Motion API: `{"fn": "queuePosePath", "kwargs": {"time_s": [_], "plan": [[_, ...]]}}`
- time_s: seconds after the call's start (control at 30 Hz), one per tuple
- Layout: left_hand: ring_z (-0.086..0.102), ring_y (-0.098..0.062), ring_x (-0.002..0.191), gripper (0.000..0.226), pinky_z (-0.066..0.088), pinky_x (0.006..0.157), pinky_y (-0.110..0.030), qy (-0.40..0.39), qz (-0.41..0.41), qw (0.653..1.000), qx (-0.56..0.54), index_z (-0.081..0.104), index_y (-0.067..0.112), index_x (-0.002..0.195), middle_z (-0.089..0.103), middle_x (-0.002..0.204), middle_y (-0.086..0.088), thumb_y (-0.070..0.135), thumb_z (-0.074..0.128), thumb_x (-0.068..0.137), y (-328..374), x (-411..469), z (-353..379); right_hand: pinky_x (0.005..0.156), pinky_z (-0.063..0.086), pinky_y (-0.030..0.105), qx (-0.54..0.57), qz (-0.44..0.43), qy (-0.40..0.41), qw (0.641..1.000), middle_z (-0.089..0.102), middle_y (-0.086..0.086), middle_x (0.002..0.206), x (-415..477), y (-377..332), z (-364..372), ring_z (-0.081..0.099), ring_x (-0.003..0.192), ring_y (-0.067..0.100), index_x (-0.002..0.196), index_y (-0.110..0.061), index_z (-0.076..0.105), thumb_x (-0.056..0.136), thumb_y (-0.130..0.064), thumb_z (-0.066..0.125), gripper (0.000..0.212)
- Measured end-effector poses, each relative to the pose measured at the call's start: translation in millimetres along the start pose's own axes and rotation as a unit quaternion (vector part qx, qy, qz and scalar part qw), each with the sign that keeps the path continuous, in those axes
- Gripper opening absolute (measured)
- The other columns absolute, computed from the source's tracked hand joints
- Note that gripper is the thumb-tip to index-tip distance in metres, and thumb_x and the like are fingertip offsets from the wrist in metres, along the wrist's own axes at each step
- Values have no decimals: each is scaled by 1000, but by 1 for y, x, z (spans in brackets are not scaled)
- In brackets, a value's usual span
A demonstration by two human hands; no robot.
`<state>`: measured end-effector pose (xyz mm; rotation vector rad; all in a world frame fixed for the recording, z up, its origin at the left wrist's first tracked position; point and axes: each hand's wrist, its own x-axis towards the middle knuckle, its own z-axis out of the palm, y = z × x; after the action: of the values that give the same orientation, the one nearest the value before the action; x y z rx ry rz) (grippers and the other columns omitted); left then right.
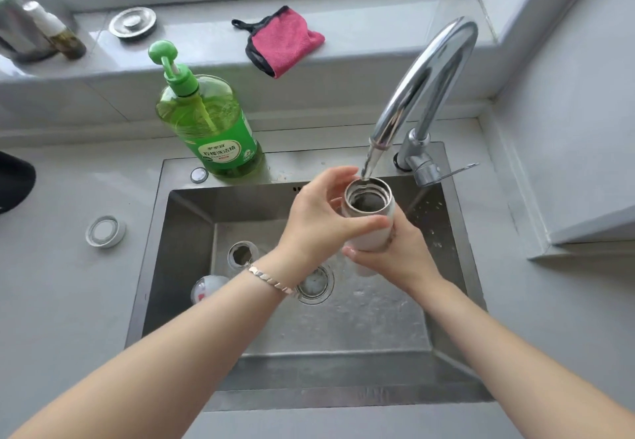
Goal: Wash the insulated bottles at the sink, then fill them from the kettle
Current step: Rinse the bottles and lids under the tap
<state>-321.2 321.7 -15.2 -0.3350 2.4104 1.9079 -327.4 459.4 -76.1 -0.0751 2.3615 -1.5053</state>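
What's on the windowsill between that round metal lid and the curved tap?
A pink cloth with black trim lies there, overhanging the windowsill, touching neither the metal lid nor the tap; the head view shows it.

I see both hands on the white bottle over the sink. The left hand curls its fingers round the open neck, and the right hand grips the body just below them. The tap spout ends just above the left fingertips, with water running into the mouth. A second open bottle stands in the basin, left of the fingers.
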Motion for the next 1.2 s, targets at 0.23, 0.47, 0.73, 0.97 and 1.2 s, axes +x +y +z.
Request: {"fn": "queuePosePath", "kwargs": {"time_s": [0.23, 0.47, 0.73, 0.97, 1.2], "plan": [[64, 2, 93, 57, 49, 82, -14, -54, -37, 995, -75, 56, 22, 105, 65, 104, 5, -3, 82, 62, -9, 8, 8, 80, 53, 35, 12, 39, 36, 999, 65, -11, 95, -2, 9, -8, 62, 88, 8, 105, -34, 52, 56, -23, 86, 60], [62, -9, 96, 33, 49, 90, -27, -35, -105, 986, 121, 59, 23, 108, 63, 104, 5, 12, 71, 79, -46, -18, -39, 75, 43, 21, -22, 2, 27, 999, 62, -12, 95, 10, 7, -3, 58, 91, 10, 108, -33, 50, 60, -16, 81, 59], [62, -9, 88, 15, 48, 82, -22, -94, -196, 944, 247, 61, 21, 104, 65, 98, 4, 21, 60, 89, -85, -56, -74, 84, 41, 23, -56, -30, 36, 997, 55, -2, 103, 21, 9, 11, 53, 100, 13, 108, -23, 53, 56, -13, 82, 61], [58, 3, 81, 10, 44, 69, -8, -75, -205, 948, 231, 59, 27, 97, 62, 89, 14, 22, 60, 89, -96, -64, -81, 83, 48, 29, -67, -25, 68, 995, 61, -2, 103, 21, 7, 11, 57, 97, 14, 108, -22, 58, 52, -22, 83, 61], [57, 5, 79, 9, 40, 62, -2, -48, -202, 958, 198, 61, 25, 97, 62, 89, 12, 21, 60, 89, -99, -70, -81, 73, 45, 30, -159, 7, 73, 985, 53, -4, 96, 16, -2, -2, 53, 85, 14, 105, -27, 57, 55, -29, 83, 56]]}}
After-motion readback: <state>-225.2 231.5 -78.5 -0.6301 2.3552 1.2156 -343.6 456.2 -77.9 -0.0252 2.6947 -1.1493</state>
